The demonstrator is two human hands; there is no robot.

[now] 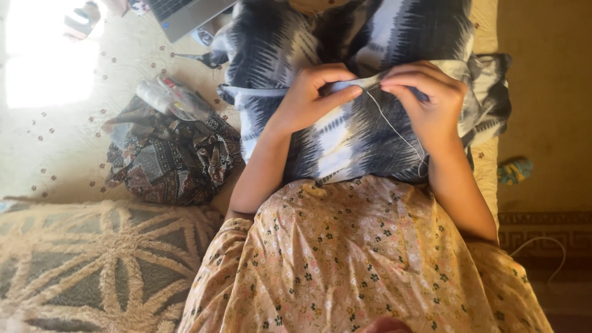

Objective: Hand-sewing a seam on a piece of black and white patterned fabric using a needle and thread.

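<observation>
**Hands stitching a fold of patterned cloth over the lap**

Sunlit bedding fills the head view: a cream quilt with small dark flowers (92, 148) runs from nine to eleven o'clock, washed out by bright light at the upper left. At eight o'clock lies a tufted cushion with a star pattern (86, 265). A dark patterned cloth bag (172, 157) sits at ten o'clock, with clear plastic packets (166, 98) resting on top of it. The corner of a laptop (185, 13) shows at the top edge, near eleven o'clock.

At the centre, a navy-and-white patterned fabric (351, 132) is draped over the person's lap, above a floral yellow dress (364, 259) that fills six o'clock.

The left hand (311, 98) is closed, pinching a folded edge of the fabric between thumb and fingers. The right hand (428, 102), at one o'clock of centre, is also closed on that edge, fingertips tight as if gripping a needle, though no needle can be made out. A thin pale thread (398, 132) loops down from between the hands.

The fabric looks soft, light and limp; it likely handles best when pinched along the fold, close to the stitching point.
</observation>
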